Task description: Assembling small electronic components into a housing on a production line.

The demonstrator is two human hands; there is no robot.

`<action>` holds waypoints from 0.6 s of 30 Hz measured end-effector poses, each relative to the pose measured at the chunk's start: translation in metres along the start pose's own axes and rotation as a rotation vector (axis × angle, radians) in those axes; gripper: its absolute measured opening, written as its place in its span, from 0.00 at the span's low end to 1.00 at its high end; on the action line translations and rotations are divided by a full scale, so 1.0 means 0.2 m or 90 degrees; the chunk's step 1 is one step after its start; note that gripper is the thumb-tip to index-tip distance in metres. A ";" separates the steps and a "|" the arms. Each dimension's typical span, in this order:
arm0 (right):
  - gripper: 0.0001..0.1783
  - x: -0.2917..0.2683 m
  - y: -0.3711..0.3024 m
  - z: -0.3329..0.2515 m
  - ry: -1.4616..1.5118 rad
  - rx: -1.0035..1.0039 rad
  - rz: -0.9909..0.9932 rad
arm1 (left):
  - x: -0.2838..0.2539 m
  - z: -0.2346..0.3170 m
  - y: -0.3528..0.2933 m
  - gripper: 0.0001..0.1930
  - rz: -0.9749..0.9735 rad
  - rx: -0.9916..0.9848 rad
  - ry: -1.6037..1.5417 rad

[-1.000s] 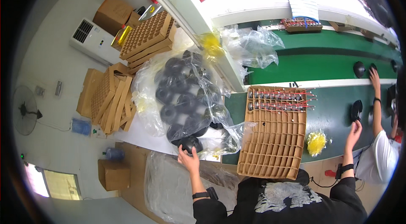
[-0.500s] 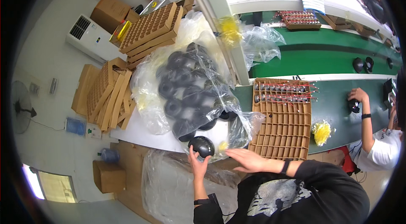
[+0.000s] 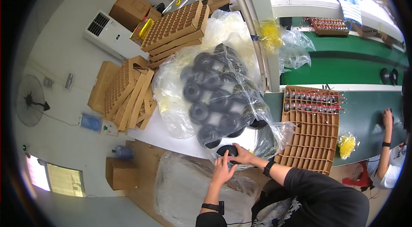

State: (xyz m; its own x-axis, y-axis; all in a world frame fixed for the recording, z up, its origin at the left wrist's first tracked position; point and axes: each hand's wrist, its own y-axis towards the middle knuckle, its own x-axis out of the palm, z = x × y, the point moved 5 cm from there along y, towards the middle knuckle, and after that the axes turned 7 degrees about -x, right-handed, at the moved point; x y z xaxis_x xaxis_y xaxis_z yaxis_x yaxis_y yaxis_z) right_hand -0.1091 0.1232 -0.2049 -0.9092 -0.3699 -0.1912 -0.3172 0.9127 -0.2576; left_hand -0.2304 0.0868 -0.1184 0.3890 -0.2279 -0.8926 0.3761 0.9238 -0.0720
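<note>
A glossy black dome-shaped shell is held between both my hands at the front edge of the white table. My left hand has its fingers pressed to the near side of the shell. On the shell's right side, my right hand is curled round it; some of its fingers are hidden. Just beyond, several similar black rounded parts lie under a clear plastic bag.
To the right is a cardboard divider tray with red-wired metal parts in its far rows. A yellow bundle lies beside it. Divider trays are stacked at left. A co-worker's hand is at the far right bench. A post stands behind.
My right hand has moved left from beside the shell and taken hold of it. My left hand stays on the shell. The whole view has shifted, so the scene sits further right.
</note>
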 end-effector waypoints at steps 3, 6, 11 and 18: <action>0.59 0.02 0.05 0.08 0.032 0.004 -0.017 | -0.08 -0.08 0.04 0.35 0.001 -0.002 0.081; 0.55 0.00 0.01 0.01 0.051 0.034 -0.010 | -0.18 -0.32 0.02 0.26 0.100 -0.025 0.216; 0.52 -0.25 -0.23 -0.32 0.035 -0.154 0.238 | -0.16 -0.48 0.01 0.19 0.129 -0.064 0.192; 0.62 -0.39 -0.53 -0.31 0.207 -0.349 0.384 | -0.04 -0.34 0.18 0.09 0.127 -0.050 0.224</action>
State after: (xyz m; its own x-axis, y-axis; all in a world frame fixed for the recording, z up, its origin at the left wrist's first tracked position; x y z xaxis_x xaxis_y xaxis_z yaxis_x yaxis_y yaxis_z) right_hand -0.0208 0.0672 -0.1038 -0.9690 0.1940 0.1532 0.2333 0.9225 0.3074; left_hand -0.2769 0.1433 -0.1440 0.1320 0.0647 -0.9891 0.2510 0.9632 0.0966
